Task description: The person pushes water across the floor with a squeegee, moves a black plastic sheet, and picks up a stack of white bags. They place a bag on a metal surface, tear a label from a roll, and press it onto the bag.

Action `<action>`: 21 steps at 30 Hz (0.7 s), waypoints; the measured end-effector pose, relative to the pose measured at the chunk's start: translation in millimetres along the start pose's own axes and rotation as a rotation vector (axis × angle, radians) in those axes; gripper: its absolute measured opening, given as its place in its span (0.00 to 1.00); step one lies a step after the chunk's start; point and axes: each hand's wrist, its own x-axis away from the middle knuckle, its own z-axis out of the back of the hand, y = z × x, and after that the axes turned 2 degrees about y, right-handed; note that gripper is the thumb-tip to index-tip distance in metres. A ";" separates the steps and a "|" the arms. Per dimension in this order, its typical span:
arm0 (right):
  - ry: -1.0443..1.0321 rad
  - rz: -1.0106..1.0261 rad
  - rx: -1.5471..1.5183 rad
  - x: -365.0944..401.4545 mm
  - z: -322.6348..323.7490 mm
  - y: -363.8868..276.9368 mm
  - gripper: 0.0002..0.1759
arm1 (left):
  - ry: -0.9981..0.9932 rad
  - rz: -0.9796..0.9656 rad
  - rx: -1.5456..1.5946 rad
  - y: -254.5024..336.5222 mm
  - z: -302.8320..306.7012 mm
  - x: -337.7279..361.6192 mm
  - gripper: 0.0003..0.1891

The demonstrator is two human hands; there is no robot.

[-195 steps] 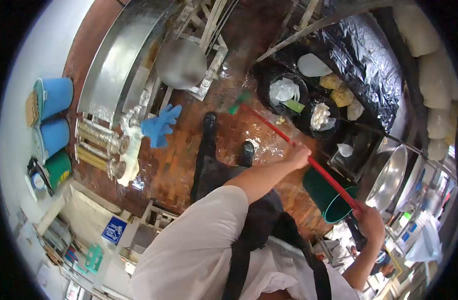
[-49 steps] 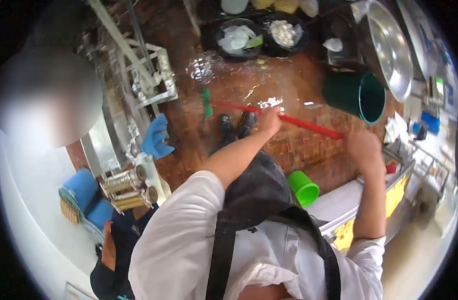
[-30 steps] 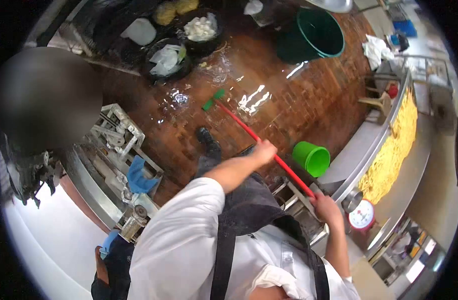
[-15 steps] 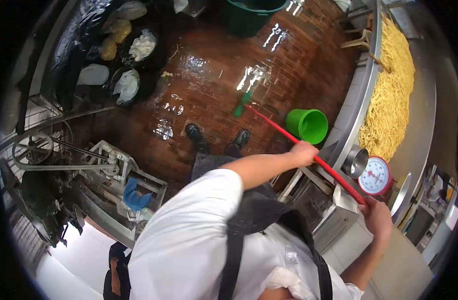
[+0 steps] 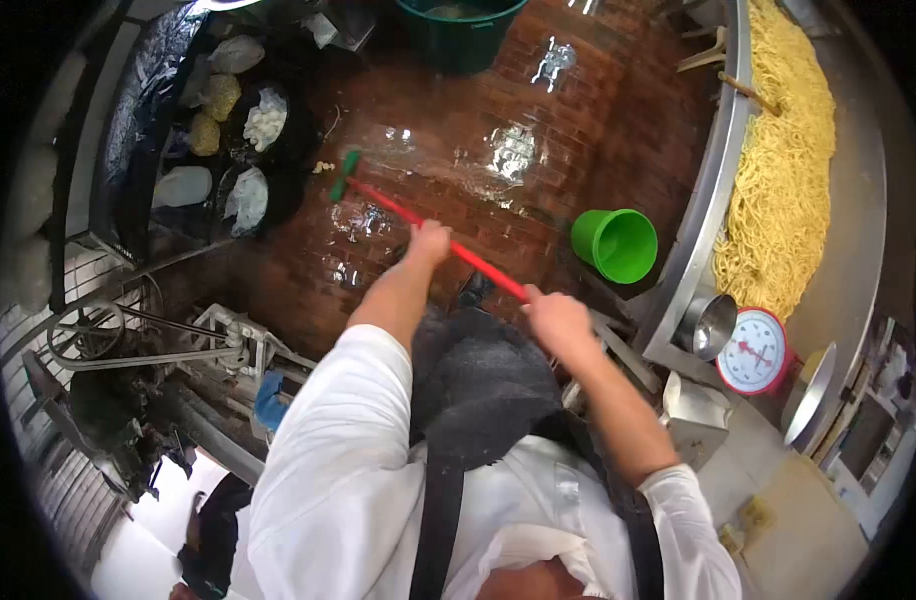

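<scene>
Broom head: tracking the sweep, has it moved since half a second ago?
Yes. The broom head swung away from the green bucket, toward the black tubs.

The handle we grip has a smooth, glossy red finish, and its head looks like green plastic. The floor is rough red brick, wet and shining in patches. The light bucket and dark bucket look like smooth plastic. The table rim is dull metal and the cup is shinier metal. Our shirt is matt white cloth, our apron dark, coarser cloth.
</scene>
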 end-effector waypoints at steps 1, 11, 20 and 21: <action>0.040 -0.015 0.009 -1.7 7.5 4.5 0.18 | 0.179 -0.031 -0.102 -11.9 6.6 3.6 0.11; 0.197 -0.574 0.112 158.1 227.1 112.1 0.12 | -0.060 -0.502 0.654 315.0 128.5 -105.5 0.08; 0.051 -0.308 0.063 -31.4 231.4 18.3 0.16 | 0.101 -0.240 0.431 64.1 111.6 -131.1 0.16; 0.080 -0.231 0.032 -42.3 220.0 12.9 0.16 | 0.069 -0.200 0.439 41.3 114.7 -128.1 0.16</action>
